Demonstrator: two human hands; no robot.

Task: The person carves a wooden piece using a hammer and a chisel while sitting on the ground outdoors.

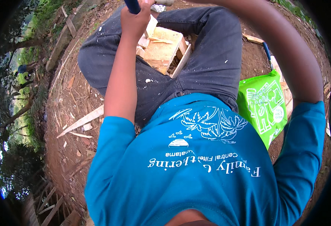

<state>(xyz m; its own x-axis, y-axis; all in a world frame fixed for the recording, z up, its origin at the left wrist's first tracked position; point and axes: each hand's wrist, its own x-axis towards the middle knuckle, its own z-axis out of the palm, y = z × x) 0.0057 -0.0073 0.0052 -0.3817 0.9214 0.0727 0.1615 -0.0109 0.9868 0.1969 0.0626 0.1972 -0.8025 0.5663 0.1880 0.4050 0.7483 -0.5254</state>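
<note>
My left hand (135,20) is raised at the top of the view, closed around a dark blue handle (132,5) whose far end runs out of the picture. Just beyond it, between my knees in dark grey trousers (210,56), lies a pale wooden piece (164,49) made of boards, with chips on it. My right arm (297,64) arcs from the right up to the top edge, where the hand is cut off from view. A small grey thing (164,3) shows at the top edge; I cannot tell what it is.
A bright green bag (263,105) with a white drawing lies on the brown soil at my right hip. A blue-handled tool (267,51) lies beyond it. Wood slats (83,121) and chips are scattered at left. Grass and trees (26,75) border the far left.
</note>
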